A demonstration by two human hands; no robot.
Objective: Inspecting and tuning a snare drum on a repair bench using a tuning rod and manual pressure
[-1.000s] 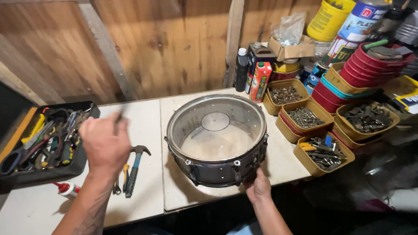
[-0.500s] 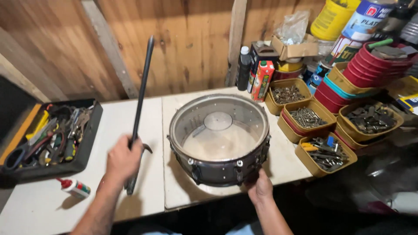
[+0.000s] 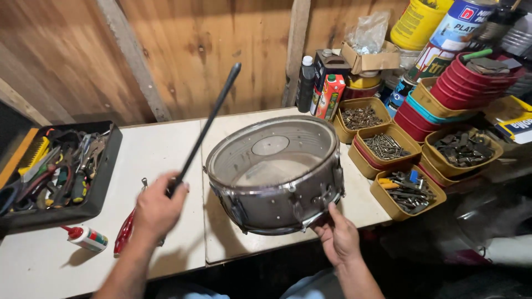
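A metal snare drum shell (image 3: 277,182) rests on the white bench, tilted so its open inside faces me. My right hand (image 3: 339,235) grips its near lower rim. My left hand (image 3: 158,209) is closed around the bottom end of a long black rod (image 3: 208,126), which slants up and to the right, its tip above the drum's far left rim. The rod does not touch the drum.
A black tray of hand tools (image 3: 52,171) sits at the left. Red-handled pliers (image 3: 124,232) and a small glue bottle (image 3: 86,238) lie near my left hand. Yellow tubs of screws and bolts (image 3: 388,147) crowd the right, with paint cans and stacked red bowls (image 3: 476,83) behind.
My left hand picked the black rod off the bench, raised it upright, then swung it toward the drum. The drum has tipped further toward me in my right hand.
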